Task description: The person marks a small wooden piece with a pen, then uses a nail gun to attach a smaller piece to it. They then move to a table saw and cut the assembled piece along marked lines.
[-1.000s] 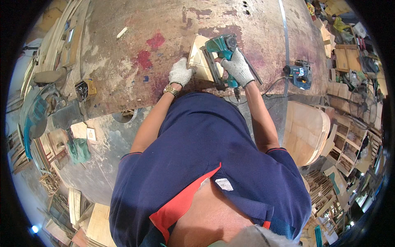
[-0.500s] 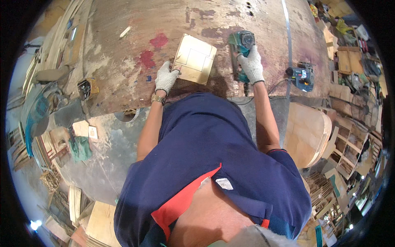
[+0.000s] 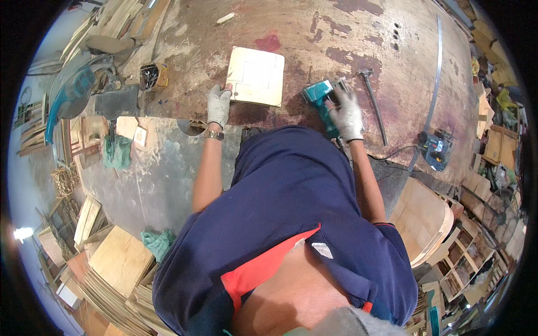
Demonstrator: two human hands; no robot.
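Note:
My gloved left hand (image 3: pixel 218 105) pinches the lower left corner of a pale square wooden board (image 3: pixel 255 77) with thin lines drawn on its face. The board lies near the workbench's front edge. To the right, my gloved right hand (image 3: pixel 346 115) is wrapped around a teal and black hand-held power tool (image 3: pixel 320 95). The tool is tilted on the bench, its head turned toward the board. Its exact kind is unclear because my hand covers part of it. Just right of that hand lies a hammer (image 3: pixel 374 109) with a dark handle.
The worn workbench (image 3: pixel 196 56) has a blue-black power tool (image 3: pixel 436 150) at its right and a yellow-black tool (image 3: pixel 154 76) at its left. A teal saw (image 3: pixel 70 98) stands at far left. Stacked boards (image 3: pixel 120 260) and curved panels (image 3: pixel 420 221) flank me.
My right hand has turned the power tool, its head swinging left toward the board. The hammer now shows plainly beside it. The board has turned straighter in view; the whole view has shifted.

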